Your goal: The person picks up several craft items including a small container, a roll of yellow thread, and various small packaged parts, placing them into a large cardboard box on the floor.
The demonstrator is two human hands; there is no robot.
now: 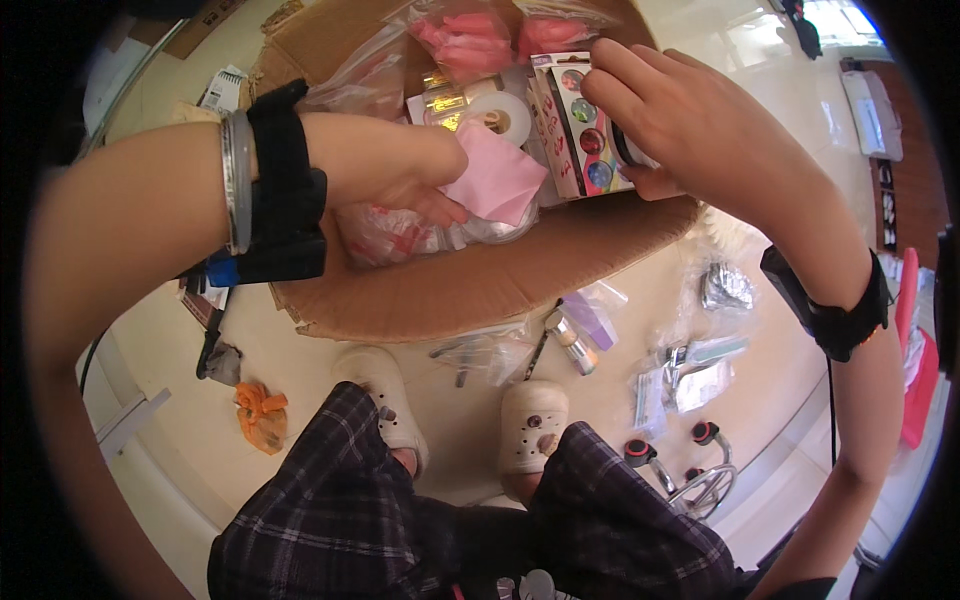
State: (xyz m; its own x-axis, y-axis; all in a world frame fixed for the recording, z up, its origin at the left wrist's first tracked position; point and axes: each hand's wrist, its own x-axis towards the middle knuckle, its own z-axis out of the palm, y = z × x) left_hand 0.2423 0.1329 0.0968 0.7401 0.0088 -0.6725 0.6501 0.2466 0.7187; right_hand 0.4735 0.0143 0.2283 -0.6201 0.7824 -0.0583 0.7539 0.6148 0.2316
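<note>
An open cardboard box (465, 281) stands on the floor, filled with small goods. Inside it, my left hand (420, 176) holds a pink sheet (499, 176), possibly cloth or paper, over clear plastic packaging (397, 232). My right hand (637, 112) is at the box's right side, its fingers curled round a dark, round-edged item (622, 146) that it mostly hides. Beside those fingers a colourful printed carton (581, 124) stands upright. A white spool-like ring (504, 118) lies behind the pink sheet, near gold-printed packets (444, 101). Bags of pink items (465, 41) fill the far side.
On the floor near my clogs (534, 431) lie a brush with a thick metallic handle (571, 343), a purple packet (591, 319) and several clear plastic packets (690, 375). An orange knotted bag (261, 416) lies at left. Chair casters (640, 452) stand at lower right.
</note>
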